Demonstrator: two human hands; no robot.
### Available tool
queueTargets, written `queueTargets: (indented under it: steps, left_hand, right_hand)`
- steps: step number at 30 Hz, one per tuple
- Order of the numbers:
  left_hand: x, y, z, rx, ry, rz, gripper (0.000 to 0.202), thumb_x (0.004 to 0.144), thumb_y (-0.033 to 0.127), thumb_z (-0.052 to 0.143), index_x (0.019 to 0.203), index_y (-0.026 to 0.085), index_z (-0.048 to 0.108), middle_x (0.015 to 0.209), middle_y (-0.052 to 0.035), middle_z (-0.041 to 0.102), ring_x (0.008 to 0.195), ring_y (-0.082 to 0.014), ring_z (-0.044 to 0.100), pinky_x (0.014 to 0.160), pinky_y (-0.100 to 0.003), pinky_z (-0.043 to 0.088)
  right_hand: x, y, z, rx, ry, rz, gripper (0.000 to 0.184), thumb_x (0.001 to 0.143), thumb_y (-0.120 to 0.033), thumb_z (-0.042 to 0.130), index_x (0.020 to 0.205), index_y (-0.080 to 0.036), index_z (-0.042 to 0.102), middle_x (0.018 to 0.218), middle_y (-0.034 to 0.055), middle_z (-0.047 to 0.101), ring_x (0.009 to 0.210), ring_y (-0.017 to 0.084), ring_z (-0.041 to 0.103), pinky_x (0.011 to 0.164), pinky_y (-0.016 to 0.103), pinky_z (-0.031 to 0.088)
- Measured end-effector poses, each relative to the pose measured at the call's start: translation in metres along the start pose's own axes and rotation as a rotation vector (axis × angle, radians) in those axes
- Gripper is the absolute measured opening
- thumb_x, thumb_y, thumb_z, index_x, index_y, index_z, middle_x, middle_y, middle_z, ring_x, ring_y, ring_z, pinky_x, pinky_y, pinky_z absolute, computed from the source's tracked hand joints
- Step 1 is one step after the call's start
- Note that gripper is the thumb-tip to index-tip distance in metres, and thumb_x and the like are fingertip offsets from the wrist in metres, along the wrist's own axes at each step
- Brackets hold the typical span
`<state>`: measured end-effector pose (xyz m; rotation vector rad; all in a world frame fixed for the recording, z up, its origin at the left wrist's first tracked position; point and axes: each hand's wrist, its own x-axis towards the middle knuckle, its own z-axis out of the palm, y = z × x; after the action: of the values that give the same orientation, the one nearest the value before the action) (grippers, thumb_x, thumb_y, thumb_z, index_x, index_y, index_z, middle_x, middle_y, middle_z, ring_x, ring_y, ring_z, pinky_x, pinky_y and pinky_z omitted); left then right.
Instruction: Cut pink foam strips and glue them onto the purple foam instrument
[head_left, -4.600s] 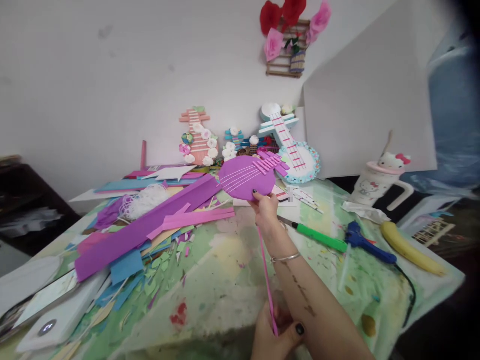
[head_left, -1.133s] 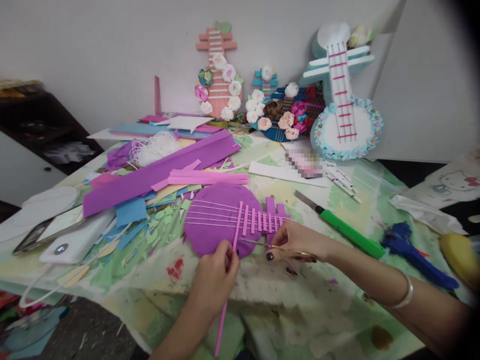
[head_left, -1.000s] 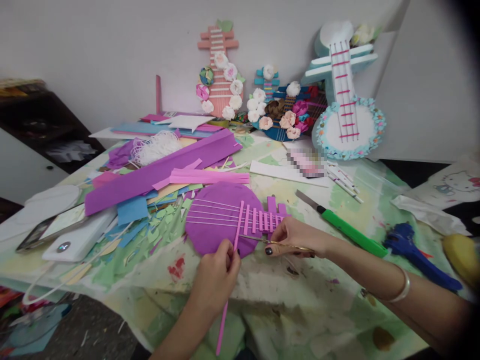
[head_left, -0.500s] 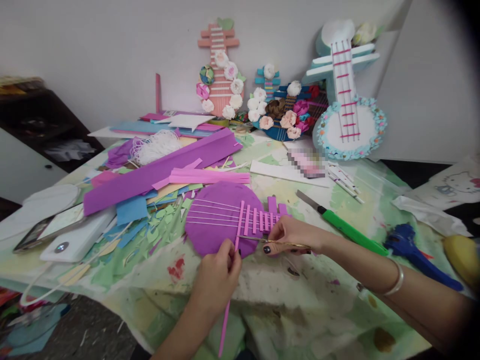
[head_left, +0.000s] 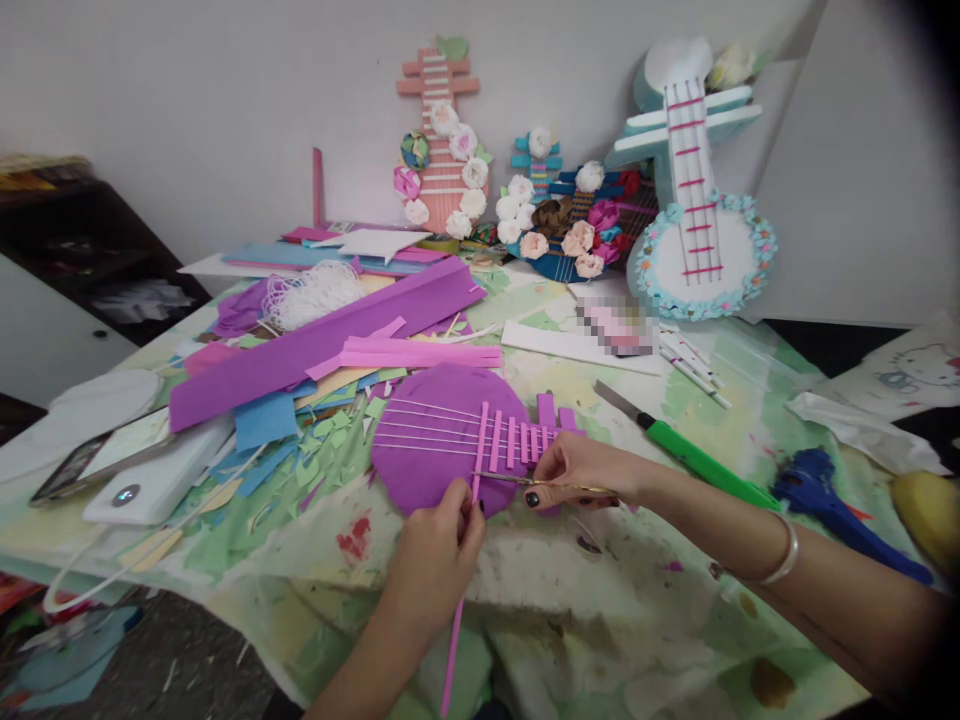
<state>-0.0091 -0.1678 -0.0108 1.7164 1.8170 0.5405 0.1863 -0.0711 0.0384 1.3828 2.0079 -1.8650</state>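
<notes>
A purple lute-shaped craft piece (head_left: pixel 420 482) lies on the table, with white strings over its round body and several short pink bars across its neck. My left hand (head_left: pixel 442 530) pinches a long, narrow pink strip (head_left: pixel 453 655) at the body's near edge. Its upper end lies across the strings, and its tail hangs past the table edge. In my right hand (head_left: pixel 574 475) is a slim pair of scissors (head_left: pixel 501 479) with gold-coloured handles, closed around by the fingers. Their blades meet the strip just above my left fingertips.
A green-handled knife (head_left: pixel 705 465) and a blue glue gun (head_left: pixel 844 515) lie to the right. Paper scraps (head_left: pixel 322 450), a purple folded sheet (head_left: pixel 322 345) and a white power bank (head_left: pixel 154 480) with a phone (head_left: pixel 112 450) are left. Decorated lute models (head_left: pixel 697 220) stand behind.
The hands, scissors and strip hold nearly the same place. The whole view has shifted very slightly.
</notes>
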Motion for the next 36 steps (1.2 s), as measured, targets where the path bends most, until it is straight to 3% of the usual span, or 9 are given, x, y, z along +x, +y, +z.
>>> queueTargets:
  steps: [9, 28, 36]
  left_hand:
    - [0.0, -0.001, -0.001, -0.003, -0.015, 0.012, 0.012, 0.085, 0.028, 0.037, 0.075, 0.022, 0.041, 0.053, 0.005, 0.041, 0.047, -0.0128, 0.04, 0.054, -0.025, 0.022]
    - [0.006, -0.003, 0.001, -0.04, 0.023, 0.049, 0.013, 0.085, 0.028, 0.036, 0.076, 0.021, 0.041, 0.053, 0.0061, 0.037, 0.046, -0.0115, 0.035, 0.052, -0.025, 0.021]
    - [0.022, -0.001, -0.007, -0.057, 0.013, 0.138, 0.012, 0.085, 0.027, 0.038, 0.075, 0.021, 0.041, 0.052, 0.007, 0.037, 0.046, -0.0106, 0.034, 0.052, -0.024, 0.022]
  right_hand:
    - [0.002, 0.006, 0.0, -0.013, -0.002, -0.024, 0.041, 0.064, -0.053, 0.071, 0.057, -0.015, 0.057, 0.037, -0.0088, 0.034, 0.032, 0.004, 0.027, 0.03, 0.018, 0.018]
    - [-0.002, 0.007, 0.003, -0.004, 0.025, -0.124, 0.047, 0.068, -0.05, 0.068, 0.046, -0.018, 0.041, 0.034, -0.0089, 0.031, 0.029, 0.003, 0.024, 0.03, 0.019, 0.015]
    - [0.0, -0.001, -0.003, 0.007, 0.088, -0.035, 0.042, 0.064, -0.054, 0.07, 0.057, -0.016, 0.056, 0.034, -0.0083, 0.035, 0.027, 0.005, 0.028, 0.028, 0.019, 0.02]
